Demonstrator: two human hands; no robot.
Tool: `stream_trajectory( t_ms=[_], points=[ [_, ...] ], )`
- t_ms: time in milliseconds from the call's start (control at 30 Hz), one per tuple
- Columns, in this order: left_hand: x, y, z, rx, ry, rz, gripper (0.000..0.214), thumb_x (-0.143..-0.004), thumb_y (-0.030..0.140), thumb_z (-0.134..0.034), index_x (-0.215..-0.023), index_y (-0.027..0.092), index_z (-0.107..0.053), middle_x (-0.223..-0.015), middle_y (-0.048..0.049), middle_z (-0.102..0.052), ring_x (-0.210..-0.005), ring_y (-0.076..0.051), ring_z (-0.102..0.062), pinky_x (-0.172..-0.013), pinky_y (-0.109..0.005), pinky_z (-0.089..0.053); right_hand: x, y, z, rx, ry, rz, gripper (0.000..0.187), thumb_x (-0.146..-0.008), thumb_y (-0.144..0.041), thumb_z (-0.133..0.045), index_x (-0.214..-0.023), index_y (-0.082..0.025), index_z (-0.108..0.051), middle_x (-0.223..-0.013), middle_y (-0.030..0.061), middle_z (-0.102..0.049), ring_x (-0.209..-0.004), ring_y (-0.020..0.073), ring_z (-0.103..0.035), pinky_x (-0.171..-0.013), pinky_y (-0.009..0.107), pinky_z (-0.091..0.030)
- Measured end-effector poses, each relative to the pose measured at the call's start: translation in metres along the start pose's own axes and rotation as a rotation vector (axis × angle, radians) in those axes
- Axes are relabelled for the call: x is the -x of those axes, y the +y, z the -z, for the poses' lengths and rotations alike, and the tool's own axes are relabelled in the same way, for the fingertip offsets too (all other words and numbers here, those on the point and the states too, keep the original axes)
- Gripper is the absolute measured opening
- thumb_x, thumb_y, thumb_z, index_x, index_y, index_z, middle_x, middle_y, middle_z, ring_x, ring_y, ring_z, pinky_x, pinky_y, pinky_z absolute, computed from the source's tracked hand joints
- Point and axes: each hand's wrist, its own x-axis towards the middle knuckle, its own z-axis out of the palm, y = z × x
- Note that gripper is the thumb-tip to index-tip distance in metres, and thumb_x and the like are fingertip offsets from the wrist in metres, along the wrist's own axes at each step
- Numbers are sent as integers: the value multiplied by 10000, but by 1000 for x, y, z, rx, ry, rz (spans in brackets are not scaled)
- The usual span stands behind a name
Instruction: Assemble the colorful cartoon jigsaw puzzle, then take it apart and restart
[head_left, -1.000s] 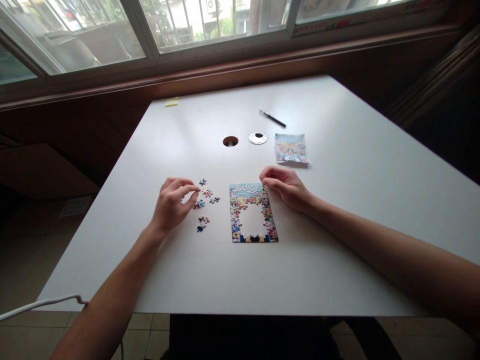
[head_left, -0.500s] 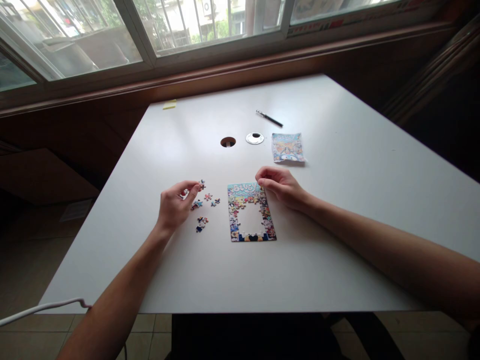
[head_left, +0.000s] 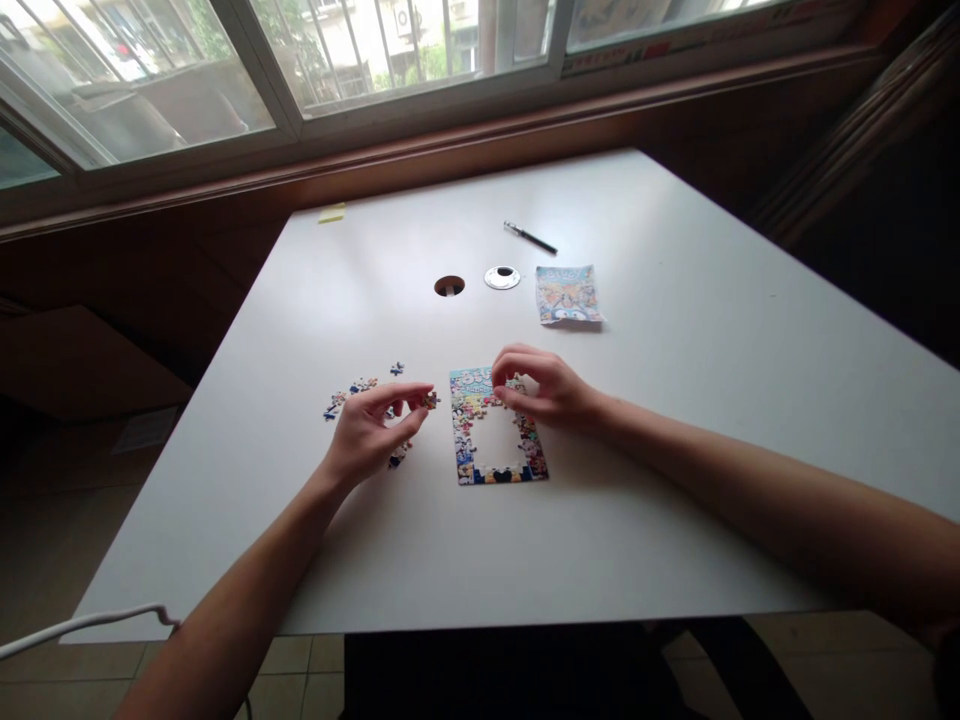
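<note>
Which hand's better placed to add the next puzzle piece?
Probably the left hand: it pinches a piece just left of the puzzle. The right hand is over its upper right; whether it holds anything is unclear.

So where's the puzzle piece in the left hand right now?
In the head view, the puzzle piece is pinched between the fingers of the left hand, just left of the partly assembled puzzle.

Probably a room in a home, though an office is possible: white surface (head_left: 637, 550) with a cable hole (head_left: 449, 287) near twelve o'clock, floor tiles (head_left: 326, 655) at seven, a sliding window (head_left: 412, 60) at eleven, bars (head_left: 385, 45) beyond it.
</note>
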Motion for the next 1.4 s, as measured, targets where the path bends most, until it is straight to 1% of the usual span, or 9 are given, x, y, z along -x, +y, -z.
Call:
stream_trajectory(
  t_ms=[200,300,467,633,833,900,967,1100,1400],
  points=[
    [5,8,-6,93,-163,-86,257,-899,160,-671,-1127,220,-771,-958,-92,-724,-870,-185,-662,-755,-326,-551,2,-21,-12,191,-32,183,41,-910,-268,-659,-927,-233,-646,-852,33,-683,-829,190,-575,-835,377,-441],
    [9,10,-9,139,-183,-44,248,-895,167,-680,-1135,200,-731,-926,-82,-712,-852,-182,-663,-785,-330,-557,4,-32,-18,234,-32,214,82,-914,-290,-675,-977,-238,-662,-888,41,-703,-852,197,-580,-826,367,-439],
    [10,16,-12,131,-232,-31,105,-880,186,-691,-983,179,-672,-868,-63,-673,-787,-163,-636,-716,-300,-540,7,-39,-25,292,-31,283,173,-931,-322,-669,-1081,-239,-683,-941,58,-710,-879,205,-577,-820,366,-442],
    [11,20,-13,156,-263,-18,252,-859,191,-715,-1012,212,-515,-818,-19,-657,-730,-136,-630,-695,-281,-540,9,-40,-25,361,-59,314,160,-950,-307,-644,-1092,-253,-692,-958,53,-715,-890,206,-569,-803,370,-417],
    [11,20,-13,144,-325,-32,251,-884,153,-668,-1023,223,-471,-859,-27,-673,-765,-144,-656,-713,-293,-553,6,-43,-22,365,-78,356,130,-943,-269,-644,-1066,-253,-685,-931,34,-726,-858,194,-573,-792,366,-405],
    [9,17,-10,44,-272,-99,256,-871,158,-670,-1044,222,-493,-953,-56,-673,-864,-171,-665,-749,-315,-567,4,-35,-17,331,-72,311,98,-924,-275,-661,-1016,-261,-691,-909,30,-714,-858,195,-572,-800,368,-414],
    [7,12,-3,-125,-124,-181,247,-848,164,-680,-1034,217,-526,-1055,-79,-652,-937,-188,-648,-790,-338,-576,3,-21,-8,274,-45,224,71,-884,-278,-690,-953,-262,-694,-904,34,-685,-875,201,-566,-824,374,-436],
    [4,1,11,-341,135,-222,129,-863,172,-654,-940,207,-557,-1025,-56,-627,-858,-163,-618,-770,-330,-588,5,6,9,187,-67,29,80,-799,-250,-735,-861,-243,-685,-1028,60,-609,-1002,230,-540,-920,410,-458],
    [4,0,13,-378,146,-230,94,-873,162,-643,-872,200,-557,-979,-44,-630,-843,-164,-632,-772,-335,-592,10,9,8,188,-156,-21,93,-801,-264,-765,-853,-230,-695,-1118,76,-580,-1089,250,-490,-993,443,-439]
  ],
)
